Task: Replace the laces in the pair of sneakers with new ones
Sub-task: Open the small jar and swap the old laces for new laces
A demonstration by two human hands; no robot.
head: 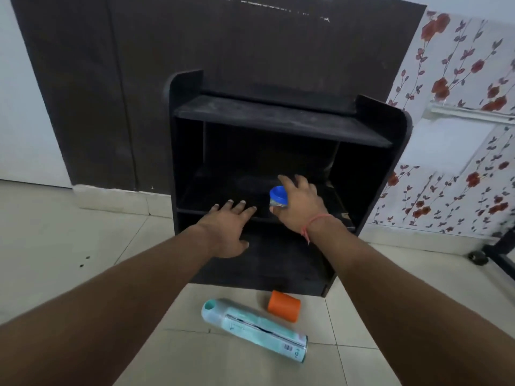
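1. Though the job is about sneakers and laces, I see neither of them from the head camera; what I hold with my right hand is a small jar with a blue lid, over the middle shelf of a black shelf unit.
2. My right thumb and palm are clamped round the jar's body, while the other fingers spread past the lid toward the back of the shelf. A red thread is tied round that wrist.
3. My left hand lies flat, fingers straight and slightly apart, with the tips at the front edge of the middle shelf, left of the jar.
4. The top shelf looks dusty.
5. On the tiled floor, just before the unit's front edge, a pale green spray can lies on its side, and an orange cap lies beside it, nearer the unit.
6. Behind the unit stands a dark panel; flowered wallpaper covers the wall on the right.
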